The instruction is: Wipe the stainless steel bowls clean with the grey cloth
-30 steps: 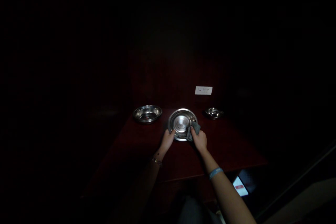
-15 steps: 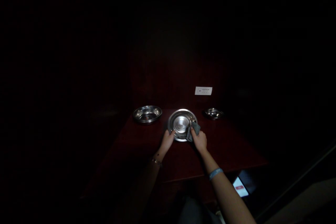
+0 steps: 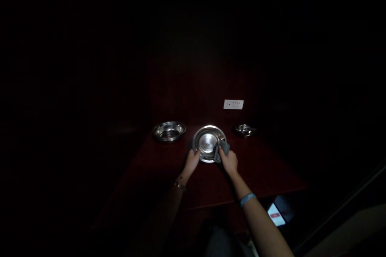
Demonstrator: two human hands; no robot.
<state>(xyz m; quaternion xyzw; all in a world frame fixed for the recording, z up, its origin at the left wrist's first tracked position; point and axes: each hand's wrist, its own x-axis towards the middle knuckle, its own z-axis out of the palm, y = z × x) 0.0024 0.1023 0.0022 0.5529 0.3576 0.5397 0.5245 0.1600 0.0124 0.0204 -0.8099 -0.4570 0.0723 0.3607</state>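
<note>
Metal dish (image 3: 208, 143) sits over the middle of the far half of the red table (image 3: 211, 184), tilted up toward the person; whether its underside touches the table I cannot tell. The left hand (image 3: 192, 161) is clamped on its near left rim, thumb on the inner side, and the right hand (image 3: 229, 162) grips a folded grey cloth (image 3: 223, 148) against its near right rim, covering that part of it. Toward the table's far left corner stands a wider dish (image 3: 169, 132), shiny-walled and dark at the bottom, with a small red spot in it too small to make out. Near the far right corner rests a small dish (image 3: 245, 130), full of bright reflections that hide whether anything lies inside. Both are apart from the held dish. Behind, a white socket panel (image 3: 233, 104) is set in the dark red wall (image 3: 196, 100). Beyond the table's near edge, toward its right corner, a lit screen (image 3: 276, 215) glows beside the right forearm, which wears a blue band (image 3: 247, 198).
</note>
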